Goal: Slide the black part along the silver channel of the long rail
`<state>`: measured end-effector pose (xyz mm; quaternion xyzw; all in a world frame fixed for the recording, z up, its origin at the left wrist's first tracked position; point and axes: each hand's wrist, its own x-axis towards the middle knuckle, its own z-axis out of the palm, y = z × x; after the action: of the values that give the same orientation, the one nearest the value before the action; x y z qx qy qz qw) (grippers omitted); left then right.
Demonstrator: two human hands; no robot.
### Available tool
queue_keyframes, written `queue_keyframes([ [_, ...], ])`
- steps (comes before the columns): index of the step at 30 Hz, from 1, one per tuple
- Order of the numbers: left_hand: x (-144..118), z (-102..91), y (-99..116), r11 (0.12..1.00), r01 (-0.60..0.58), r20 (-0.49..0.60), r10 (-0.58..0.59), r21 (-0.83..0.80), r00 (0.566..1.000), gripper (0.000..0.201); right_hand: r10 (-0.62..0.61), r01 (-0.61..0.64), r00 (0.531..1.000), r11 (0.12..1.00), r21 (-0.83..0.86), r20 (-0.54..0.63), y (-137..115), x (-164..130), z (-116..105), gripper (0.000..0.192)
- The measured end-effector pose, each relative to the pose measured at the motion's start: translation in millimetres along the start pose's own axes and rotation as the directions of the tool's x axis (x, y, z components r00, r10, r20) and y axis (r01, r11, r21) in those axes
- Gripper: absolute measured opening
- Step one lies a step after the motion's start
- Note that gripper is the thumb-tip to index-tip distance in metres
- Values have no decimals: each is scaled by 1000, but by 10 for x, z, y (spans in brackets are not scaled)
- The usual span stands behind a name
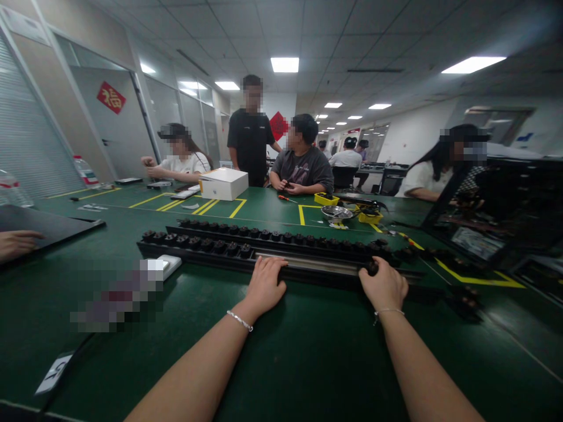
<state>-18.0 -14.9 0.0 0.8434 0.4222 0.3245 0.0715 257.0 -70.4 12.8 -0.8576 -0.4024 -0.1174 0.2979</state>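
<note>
A long black metal rail (308, 265) with a bare silvery strip down its middle lies flat across the green counter (308, 357). Small black round knobs (246, 249) sit in rows along its far side, running left to right.

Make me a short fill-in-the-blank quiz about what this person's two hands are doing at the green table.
1. Both hands rest on a long black ____ studded with knobs.
2. The left hand lies flat and open; the right hand closes on a small black ____.
3. Each wrist wears a thin ____.
4. Behind the rail sits a white ____.

Missing words: rail; knob; bracelet; box
</note>
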Motion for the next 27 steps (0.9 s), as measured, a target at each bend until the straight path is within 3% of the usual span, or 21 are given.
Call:
queue_keyframes([
  [27,-1,-9,15,1000,10,10,-10,17,1000,45,28,-28,999,1000,-2,47,27,51,-77,44],
])
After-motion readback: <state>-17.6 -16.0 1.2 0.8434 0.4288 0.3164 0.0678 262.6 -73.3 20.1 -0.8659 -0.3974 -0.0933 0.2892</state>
